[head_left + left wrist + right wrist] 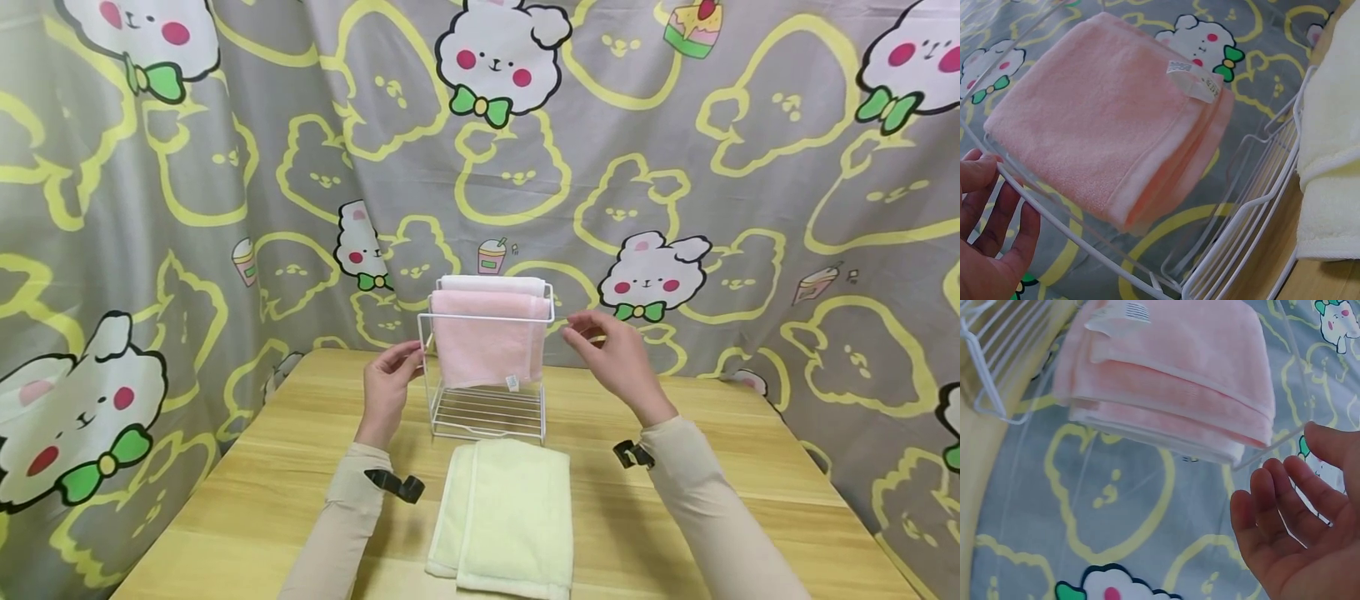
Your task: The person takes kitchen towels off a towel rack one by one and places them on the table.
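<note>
L hand (pixel 386 392) grips rack (pixel 487 317); pink towel (pixel 483 346) w/ illeg. tag (pixel 1192 81).

Pink towel (pixel 486 346) on white rack (pixel 487 414)

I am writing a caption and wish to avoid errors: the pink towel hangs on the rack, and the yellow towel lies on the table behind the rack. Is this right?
Only "behind" is wrong. The head view shows the yellow towel in front of the rack, on its near side. The pink towel hangs on the rack, as you wrote.
</note>
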A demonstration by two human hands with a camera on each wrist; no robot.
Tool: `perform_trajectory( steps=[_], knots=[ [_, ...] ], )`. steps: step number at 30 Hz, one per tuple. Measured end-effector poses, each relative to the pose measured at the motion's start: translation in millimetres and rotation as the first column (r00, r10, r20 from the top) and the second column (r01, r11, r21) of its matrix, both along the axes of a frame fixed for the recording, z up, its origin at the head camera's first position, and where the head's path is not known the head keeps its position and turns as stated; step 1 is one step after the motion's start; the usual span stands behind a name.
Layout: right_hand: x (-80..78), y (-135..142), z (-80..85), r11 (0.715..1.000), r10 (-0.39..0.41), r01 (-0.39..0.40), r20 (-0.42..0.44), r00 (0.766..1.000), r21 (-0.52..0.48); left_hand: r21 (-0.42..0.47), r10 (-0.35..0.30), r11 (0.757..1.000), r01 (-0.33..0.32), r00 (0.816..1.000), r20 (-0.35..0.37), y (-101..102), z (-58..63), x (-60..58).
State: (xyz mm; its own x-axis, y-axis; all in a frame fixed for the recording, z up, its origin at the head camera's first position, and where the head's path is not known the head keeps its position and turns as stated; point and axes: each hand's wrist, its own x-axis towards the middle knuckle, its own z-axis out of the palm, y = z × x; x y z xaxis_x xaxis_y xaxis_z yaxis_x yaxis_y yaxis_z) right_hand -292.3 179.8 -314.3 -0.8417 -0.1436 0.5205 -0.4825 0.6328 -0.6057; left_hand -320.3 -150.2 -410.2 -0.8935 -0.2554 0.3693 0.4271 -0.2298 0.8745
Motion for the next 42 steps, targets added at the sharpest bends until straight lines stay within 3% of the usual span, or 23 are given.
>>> perform_trajectory(
  steps=[11, 21, 33, 42],
  knots=[
    [-7.0, -22.0, 31.6, 0.998, 0.052, -0.051, -0.049, 0.997, 0.03, -0.024, -0.006, 1.0, 0.006, 1.0, -0.002, -1.5, 0.4, -0.4],
    [-20.2, -40.3, 46.4, 0.994, 0.092, -0.088, -0.064, 0.994, 0.061, -0.017, -0.006, 1.0, 0.006, 1.0, -0.007, -1.4, 1.6, 0.9],
    [-36.1, -47.8, 45.2, 0.992, 0.101, -0.095, -0.063, 0.993, 0.084, -0.036, 0.009, 0.999, -0.009, 1.0, 0.006, -0.6, 0.8, -1.3],
    [-47.4, -55.7, 46.7, 0.982, 0.107, -0.108, 0.015, 0.994, 0.154, -0.029, 0.004, 1.0, -0.004, 1.0, 0.001, -0.5, 0.4, -0.2]
  ],
)
